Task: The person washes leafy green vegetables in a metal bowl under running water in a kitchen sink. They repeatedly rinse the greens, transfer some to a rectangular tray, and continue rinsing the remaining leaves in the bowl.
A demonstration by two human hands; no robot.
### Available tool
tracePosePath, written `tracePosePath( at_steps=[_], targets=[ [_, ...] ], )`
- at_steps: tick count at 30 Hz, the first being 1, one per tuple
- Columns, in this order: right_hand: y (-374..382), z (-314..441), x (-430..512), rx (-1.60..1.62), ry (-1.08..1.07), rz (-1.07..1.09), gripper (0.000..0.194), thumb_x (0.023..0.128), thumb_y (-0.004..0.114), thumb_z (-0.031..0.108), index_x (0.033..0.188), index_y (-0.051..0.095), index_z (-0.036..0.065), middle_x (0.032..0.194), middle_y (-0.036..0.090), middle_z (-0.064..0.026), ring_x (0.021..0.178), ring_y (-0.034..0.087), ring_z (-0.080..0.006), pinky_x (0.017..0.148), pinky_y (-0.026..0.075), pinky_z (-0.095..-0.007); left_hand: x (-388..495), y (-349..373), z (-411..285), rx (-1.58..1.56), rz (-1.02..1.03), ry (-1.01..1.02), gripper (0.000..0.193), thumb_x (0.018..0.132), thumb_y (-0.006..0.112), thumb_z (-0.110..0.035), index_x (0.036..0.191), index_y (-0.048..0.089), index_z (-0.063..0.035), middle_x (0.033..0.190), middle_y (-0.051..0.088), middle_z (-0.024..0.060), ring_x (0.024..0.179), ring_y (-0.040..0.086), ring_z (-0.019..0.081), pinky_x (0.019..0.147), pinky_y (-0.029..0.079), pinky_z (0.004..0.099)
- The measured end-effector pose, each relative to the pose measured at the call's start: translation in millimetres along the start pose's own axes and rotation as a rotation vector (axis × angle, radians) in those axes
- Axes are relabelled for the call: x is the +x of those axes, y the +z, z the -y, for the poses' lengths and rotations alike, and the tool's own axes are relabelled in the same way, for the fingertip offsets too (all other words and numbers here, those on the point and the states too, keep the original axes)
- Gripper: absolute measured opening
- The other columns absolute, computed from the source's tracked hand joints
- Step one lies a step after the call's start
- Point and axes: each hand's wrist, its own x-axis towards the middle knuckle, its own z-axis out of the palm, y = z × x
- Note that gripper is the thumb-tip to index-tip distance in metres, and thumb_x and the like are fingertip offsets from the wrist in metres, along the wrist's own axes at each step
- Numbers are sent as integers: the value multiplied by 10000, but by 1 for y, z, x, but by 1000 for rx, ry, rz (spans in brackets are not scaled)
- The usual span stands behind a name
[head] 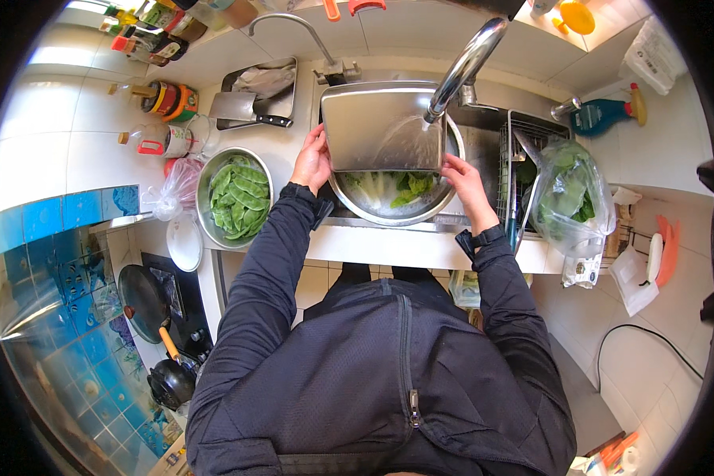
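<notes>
A rectangular stainless-steel tray (381,128) is held over the sink, its flat face catching water from the curved chrome faucet (473,59). My left hand (314,159) grips its left edge, and my right hand (465,181) grips its lower right corner. Beneath the tray stands a round metal basin (387,219) with water and leafy greens (412,189) in it; the tray hides the far part of the basin. To the left, a steel bowl (200,196) holds flat green bean pods (241,199).
A cleaver (235,107) rests across a metal tray with a whole fish (265,80). At right are a wire rack (506,149), a plastic bag of greens (571,196) and a spray bottle (604,116). Bottles (178,140) line the left; a wok (143,303) sits on the stove.
</notes>
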Motion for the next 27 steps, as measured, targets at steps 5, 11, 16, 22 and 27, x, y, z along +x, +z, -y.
tracePosePath(
  at_steps=[5,11,16,22,27],
  targets=[
    [-14,1,-8,-69,-15,-6,444,882,616,134,1307,555,20,1106,656,-44,954,607,-119,835,448,-258,-2,11,12,-5,-3,-33,379,959,567,-189,1310,442,-118,1175,589,65,1108,556,219,944,472,402],
    [-43,0,-28,-10,119,-84,433,876,605,164,1268,571,-17,1061,669,-84,974,618,-166,864,457,-275,-18,30,28,-43,26,-263,297,1022,396,-179,1264,490,-35,1220,590,107,1131,560,247,1005,440,398],
    [-50,29,21,296,-29,-250,415,903,605,178,1273,524,8,1155,625,-86,1048,592,-193,900,455,-308,-43,3,12,-106,-108,-373,384,1030,345,-201,1331,440,18,1337,524,197,1215,516,322,1066,390,462],
    [-63,106,107,901,34,-109,443,808,577,178,1187,446,-11,1257,470,-171,1300,357,-283,1141,183,-440,-97,-23,-20,33,-360,-281,340,976,359,-123,1190,540,70,1180,622,219,1081,609,322,983,466,472],
    [-33,86,52,557,11,-138,612,868,577,317,1369,385,23,1521,281,-143,1430,181,-335,1121,170,-528,-126,-35,-34,64,-324,-203,326,975,375,-115,1185,546,66,1151,635,199,1036,627,301,934,496,440]
  ],
)
